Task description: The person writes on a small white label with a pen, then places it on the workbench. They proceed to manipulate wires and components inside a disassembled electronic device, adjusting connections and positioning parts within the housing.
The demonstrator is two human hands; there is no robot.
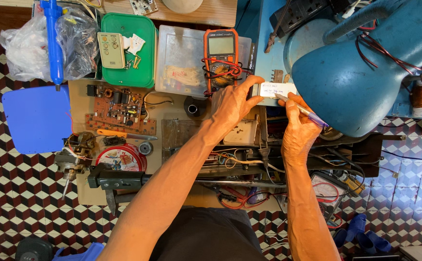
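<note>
A small white paper slip (pixel 277 89) lies at the worktop's (pixel 82 99) far edge, hemmed in by the blue lamp shade (pixel 365 77) at three o'clock and the orange multimeter (pixel 222 58) at nine — little free room around it. The left hand (pixel 232 106) pinches the slip's near-left end between thumb and fingers. The right hand (pixel 298 130) is closed around a blue pen (pixel 302 111), its tip touching the slip.

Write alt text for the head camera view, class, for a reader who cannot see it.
A person's left hand steadies a small white label while the right hand writes on it with a blue pen, above a cluttered repair bench holding an orange multimeter, a brown circuit board and a blue lamp.
</note>
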